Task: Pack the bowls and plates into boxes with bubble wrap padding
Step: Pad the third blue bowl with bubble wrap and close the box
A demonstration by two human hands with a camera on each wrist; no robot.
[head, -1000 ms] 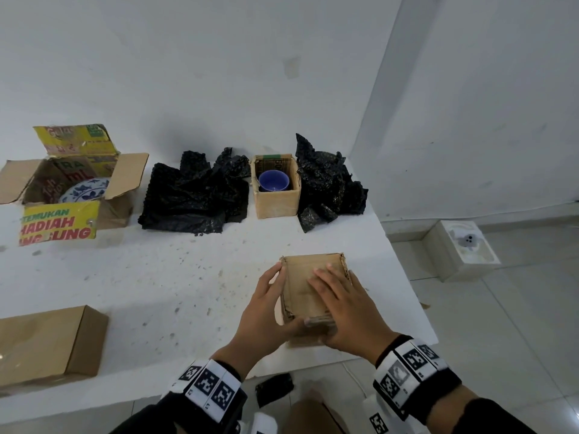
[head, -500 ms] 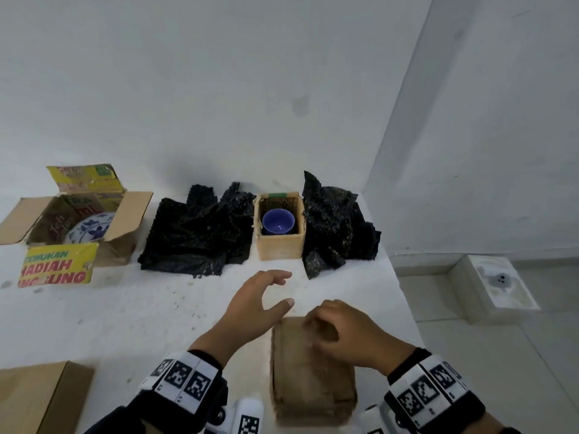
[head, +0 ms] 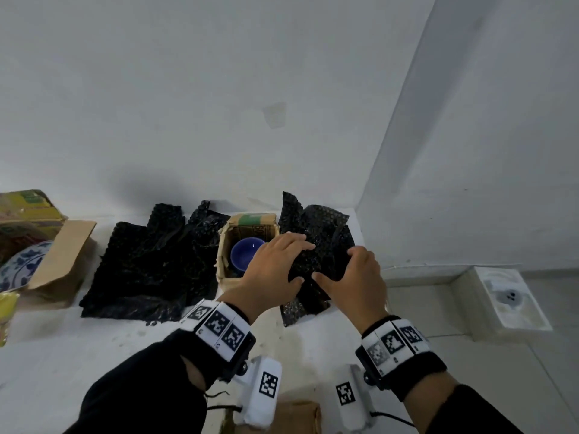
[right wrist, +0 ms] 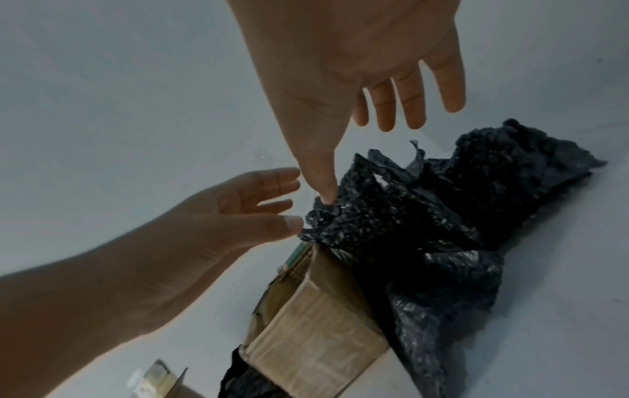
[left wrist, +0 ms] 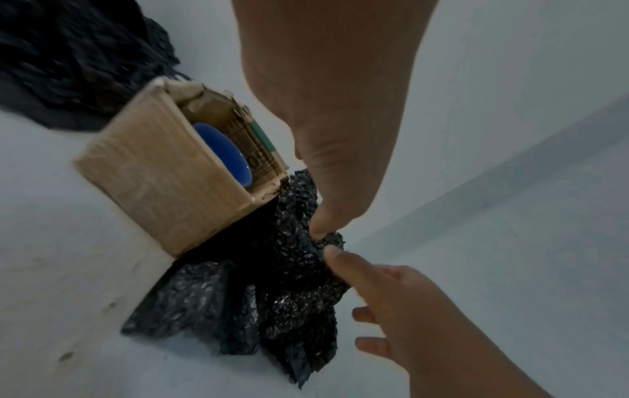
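Note:
A small open cardboard box (head: 223,267) stands at the back of the white table, with a blue bowl (head: 244,252) inside it. Crumpled black bubble wrap (head: 326,233) lies just right of the box. My left hand (head: 279,264) reaches across the box's right corner, fingers straight over the wrap and thumb tip on its edge. Beside it, my right hand (head: 354,274) is over the same pile, its fingers spread. In the left wrist view both thumbs meet on the wrap (left wrist: 272,282) next to the box (left wrist: 163,183) and bowl (left wrist: 224,153). The right wrist view shows my right hand (right wrist: 340,67) and left hand (right wrist: 218,220) with extended fingers at the wrap (right wrist: 425,229).
A second sheet of black bubble wrap (head: 150,264) lies left of the bowl box. At far left an open printed carton (head: 62,258) holds a blue-and-white plate (head: 22,267). A closed brown box (head: 297,415) sits below my wrists. The table's right edge drops to a tiled floor.
Both hands left the closed brown box near the front edge and reached forward to the wrap pile right of the bowl box. The head view has moved closer.

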